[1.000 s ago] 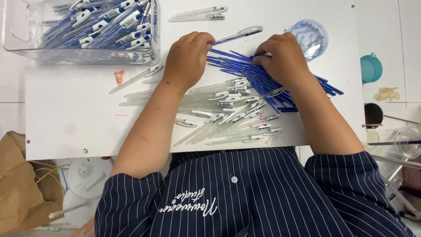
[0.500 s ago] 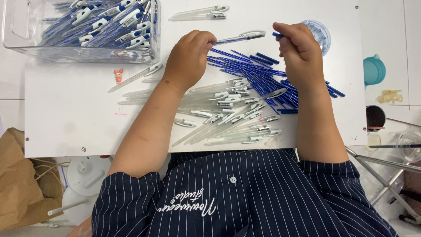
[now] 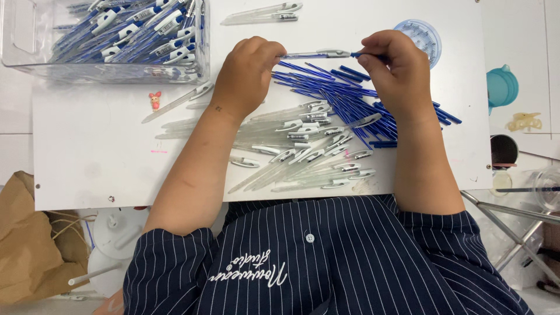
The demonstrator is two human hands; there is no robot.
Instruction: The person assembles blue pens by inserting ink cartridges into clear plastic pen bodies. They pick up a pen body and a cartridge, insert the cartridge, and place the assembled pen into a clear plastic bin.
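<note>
Lower frame: striped dark shirt, both forearms reaching up over a white board (image 3: 87,151). Just above the shirt, centre frame — a loose heap of clear pen barrels (image 3: 303,154) with white clips, lying at mixed angles. Beyond it, right of centre, a fan of blue refills (image 3: 350,96), touching the barrel heap.

Above both piles, the left hand (image 3: 248,73) pinches the tail of one clear pen barrel (image 3: 318,54), held level. The right hand (image 3: 396,70), fingers pressed together, pinches a blue refill at the barrel's open end; refill and barrel meet there, how far in I cannot tell.

Judgement: keep barrel and refill in one straight line, grip the refill close to the mouth so it does not bow, push steadily — no forcing.

Upper right: round clear lid (image 3: 421,34) behind the right hand. Upper left: clear bin (image 3: 17,52) full of blue-and-white pens. Top centre: two spare barrels (image 3: 262,11).
</note>
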